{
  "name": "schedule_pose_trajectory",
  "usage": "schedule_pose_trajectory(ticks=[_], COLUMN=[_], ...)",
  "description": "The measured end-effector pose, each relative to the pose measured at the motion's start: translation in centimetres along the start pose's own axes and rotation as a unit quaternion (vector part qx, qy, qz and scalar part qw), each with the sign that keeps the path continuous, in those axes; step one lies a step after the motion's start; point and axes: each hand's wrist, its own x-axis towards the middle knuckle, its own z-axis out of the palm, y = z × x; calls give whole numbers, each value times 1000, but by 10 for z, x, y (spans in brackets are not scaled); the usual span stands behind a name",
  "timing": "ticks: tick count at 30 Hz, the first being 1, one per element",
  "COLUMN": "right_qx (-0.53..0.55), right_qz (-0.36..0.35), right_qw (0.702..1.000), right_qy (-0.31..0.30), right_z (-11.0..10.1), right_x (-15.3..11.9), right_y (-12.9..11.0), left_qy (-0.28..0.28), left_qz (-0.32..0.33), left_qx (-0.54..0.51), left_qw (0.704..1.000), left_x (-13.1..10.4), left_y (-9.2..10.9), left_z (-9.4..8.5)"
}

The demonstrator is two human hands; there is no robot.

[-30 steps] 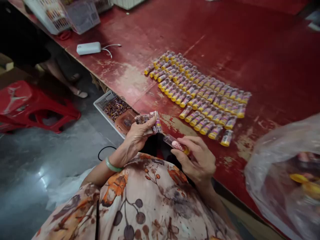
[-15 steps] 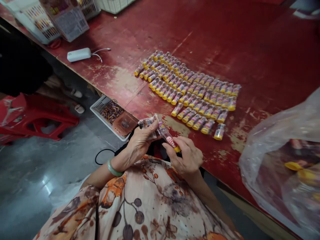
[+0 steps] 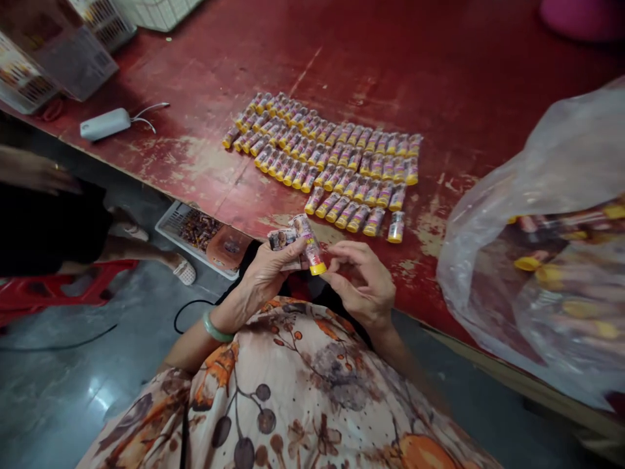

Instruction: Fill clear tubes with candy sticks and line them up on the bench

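Observation:
My left hand [image 3: 273, 264] is closed on a small clear tube [image 3: 307, 244] with a yellow cap, tilted with the cap towards me. Under the same fingers lies a wad of printed paper slips [image 3: 283, 242]. Beside the cap is my right hand [image 3: 364, 280], its thumb and forefinger apart and other fingers loosely curled; nothing shows between them. On the red table beyond lie rows of similar capped tubes [image 3: 336, 176]. One tube [image 3: 396, 227] sits off the near right end of the rows.
A clear plastic bag [image 3: 469, 241] of capped tubes stands at right. A white power bank [image 3: 105, 124] with cables lies at left, near baskets [image 3: 156, 13] and a box [image 3: 78, 58]. Below the table edge sits a crate [image 3: 168, 225] of small pieces. Another person's leg [image 3: 141, 251] and a red stool [image 3: 63, 286] are at left.
My right hand has let go of the tube's capped end. The tube now rests in my left hand against the slips. The view has shifted, moving the table's contents leftwards.

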Motion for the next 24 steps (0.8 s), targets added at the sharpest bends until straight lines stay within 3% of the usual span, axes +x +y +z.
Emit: schedule_pose_trajectory(ticks=[5,13,24], right_qx=[-169,-113,-118], right_qz=[-156,-142,-137], right_qw=[971,972,971], right_qy=[69,150,156], right_z=[2,5,4], right_x=[-4,-13,-15], right_y=[7,6,5], left_qy=[-39,-55,-56], left_qz=[-31,-23,-32], left_qx=[17,25,25], left_qw=[999,998,998], left_x=[-8,-13,-11], left_y=[-10,-24,-23], left_z=[13,19,20])
